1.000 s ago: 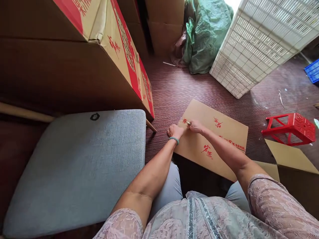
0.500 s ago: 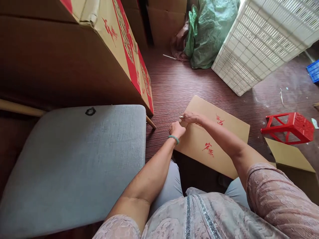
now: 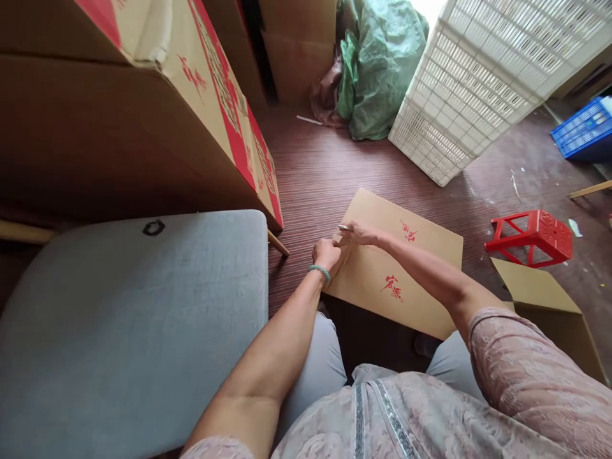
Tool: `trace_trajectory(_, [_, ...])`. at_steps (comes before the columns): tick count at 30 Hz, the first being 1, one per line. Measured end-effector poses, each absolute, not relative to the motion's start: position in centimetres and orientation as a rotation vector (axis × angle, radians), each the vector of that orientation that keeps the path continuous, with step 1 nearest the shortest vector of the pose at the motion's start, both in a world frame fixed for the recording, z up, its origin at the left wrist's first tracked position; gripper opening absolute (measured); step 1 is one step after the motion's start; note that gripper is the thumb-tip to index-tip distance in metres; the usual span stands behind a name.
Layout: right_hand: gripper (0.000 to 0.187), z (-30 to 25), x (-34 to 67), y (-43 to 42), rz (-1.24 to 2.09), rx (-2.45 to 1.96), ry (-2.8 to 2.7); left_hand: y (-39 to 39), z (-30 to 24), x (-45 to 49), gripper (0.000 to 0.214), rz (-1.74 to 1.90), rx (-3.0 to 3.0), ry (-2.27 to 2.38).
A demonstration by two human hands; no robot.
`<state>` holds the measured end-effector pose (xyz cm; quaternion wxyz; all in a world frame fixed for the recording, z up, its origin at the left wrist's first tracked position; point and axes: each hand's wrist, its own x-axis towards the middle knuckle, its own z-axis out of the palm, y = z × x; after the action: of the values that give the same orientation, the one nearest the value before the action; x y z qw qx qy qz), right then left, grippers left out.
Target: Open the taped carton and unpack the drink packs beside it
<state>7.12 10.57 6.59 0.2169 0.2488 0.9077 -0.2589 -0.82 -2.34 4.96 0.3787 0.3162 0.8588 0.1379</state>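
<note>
A flat brown cardboard box (image 3: 411, 274) with red printed characters lies tilted on the floor in front of my knees. My left hand (image 3: 326, 254), with a green bead bracelet at the wrist, grips the box's left edge, fingers curled. My right hand (image 3: 357, 234) reaches across to the same left edge and pinches a small thin object (image 3: 344, 227) against the cardboard; what it is I cannot make out.
A grey cushioned seat (image 3: 134, 319) fills the left foreground. Large cardboard cartons (image 3: 143, 108) stand behind it. A white plastic crate (image 3: 482, 76), a green bag (image 3: 377, 64), a red stool (image 3: 530, 236), a blue crate (image 3: 586, 127) and an open carton (image 3: 545, 306) lie about the striped floor.
My right hand has slid from a spot on the box face toward its left edge, close above my left hand. The view has shifted slightly right.
</note>
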Motion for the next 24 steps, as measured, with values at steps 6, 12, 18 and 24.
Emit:
trace_trajectory(6, [0.024, 5.4, 7.9, 12.3, -1.212, 0.769, 2.371, -2.7, 2.5, -1.3, 0.030, 0.514, 0.819, 2.146])
trace_trajectory(12, [0.023, 6.1, 15.6, 15.8, -1.297, 1.239, 2.463, -1.0, 3.0, -0.8, 0.040, 0.462, 0.764, 2.168])
trace_trajectory(18, [0.023, 6.8, 31.8, 12.7, -0.575, 1.584, 2.420, 0.6, 3.2, -0.7, 0.043, 0.436, 0.756, 2.279])
trace_trajectory(24, [0.036, 4.2, 33.5, 7.4, -0.210, 1.568, 2.404, 2.3, 3.4, 0.9, 0.049, 0.443, 0.646, 2.417])
